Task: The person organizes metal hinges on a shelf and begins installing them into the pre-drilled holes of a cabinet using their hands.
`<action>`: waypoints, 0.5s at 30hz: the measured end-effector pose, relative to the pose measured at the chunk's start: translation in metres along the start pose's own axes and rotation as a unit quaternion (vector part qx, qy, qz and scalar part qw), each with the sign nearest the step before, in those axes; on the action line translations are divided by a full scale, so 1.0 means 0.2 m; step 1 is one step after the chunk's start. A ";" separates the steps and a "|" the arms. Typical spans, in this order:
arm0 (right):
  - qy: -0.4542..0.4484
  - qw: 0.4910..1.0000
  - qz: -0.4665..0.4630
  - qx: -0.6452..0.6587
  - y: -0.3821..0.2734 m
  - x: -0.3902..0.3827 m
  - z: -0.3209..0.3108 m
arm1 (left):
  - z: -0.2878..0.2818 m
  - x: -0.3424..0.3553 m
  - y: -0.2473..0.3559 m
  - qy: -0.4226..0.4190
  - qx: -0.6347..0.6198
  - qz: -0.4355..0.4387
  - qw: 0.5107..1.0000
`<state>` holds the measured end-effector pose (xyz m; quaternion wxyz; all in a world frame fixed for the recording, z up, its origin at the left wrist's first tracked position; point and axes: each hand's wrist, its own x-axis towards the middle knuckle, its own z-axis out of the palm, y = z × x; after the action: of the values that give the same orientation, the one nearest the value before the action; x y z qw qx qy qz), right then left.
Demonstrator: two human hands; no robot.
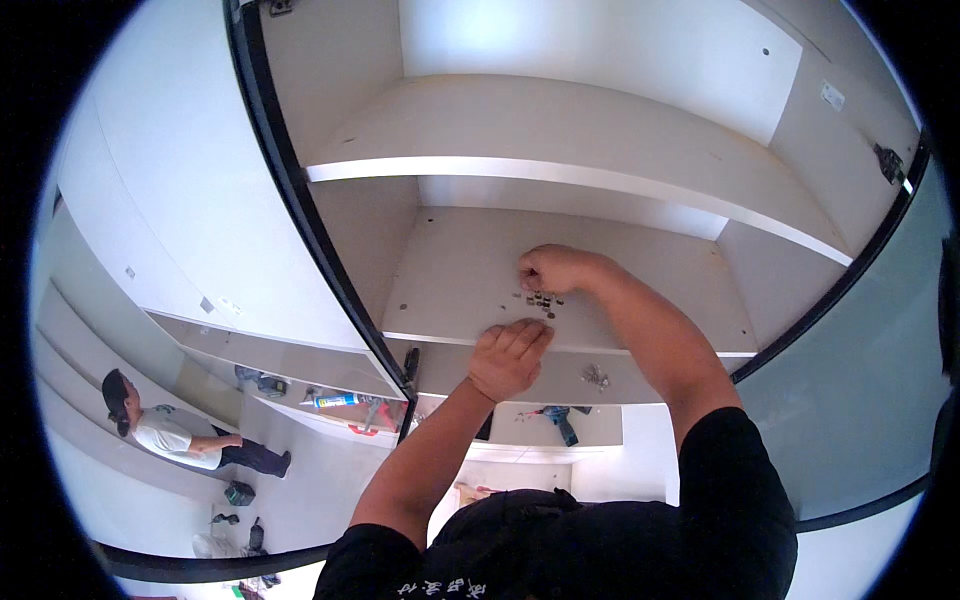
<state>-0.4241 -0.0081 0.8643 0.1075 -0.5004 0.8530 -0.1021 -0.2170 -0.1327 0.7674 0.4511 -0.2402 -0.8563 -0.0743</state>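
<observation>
- Black sleeves fill the lower centre of the frame.
- My left hand [508,355] grips the shelf [450,290] edge, fingers curled.
- My right hand [550,268], at centre, is fisted above small dark metal fittings [541,298]; whether it holds one is hidden.

Bright even daylight, glare at top of cabinet back, strong fisheye bend w/ black rim, small parts perhaps blurred
</observation>
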 end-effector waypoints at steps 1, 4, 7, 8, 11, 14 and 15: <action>-0.012 1.000 0.011 0.005 0.01 0.04 0.00 | 0.01 -0.01 0.00 -0.004 -0.002 -0.003 1.000; 0.010 1.000 0.010 -0.014 -0.06 0.22 -0.02 | 0.03 -0.05 -0.02 0.008 0.013 0.000 1.000; 0.079 0.997 0.020 -0.014 -0.13 0.44 0.00 | 0.05 -0.05 -0.04 0.028 0.029 0.027 0.999; 0.105 0.994 0.029 -0.008 -0.11 0.50 0.01 | 0.07 -0.04 -0.04 0.037 0.015 0.031 0.999; 0.159 0.987 -0.010 0.008 -0.16 0.67 0.04 | 0.08 -0.06 -0.05 0.042 -0.001 0.033 0.999; 0.160 0.978 -0.023 -0.129 -0.22 0.83 0.05 | 0.07 -0.09 -0.06 0.032 -0.004 0.037 0.999; 0.170 0.975 -0.009 -0.142 -0.22 0.88 0.07 | 0.07 -0.10 -0.07 0.029 -0.010 0.038 0.999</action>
<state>-0.4671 -0.1849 0.8501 -0.1121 -0.4939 0.8599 -0.0643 -0.2245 -0.1467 0.7453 0.4762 -0.2750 -0.8321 -0.0726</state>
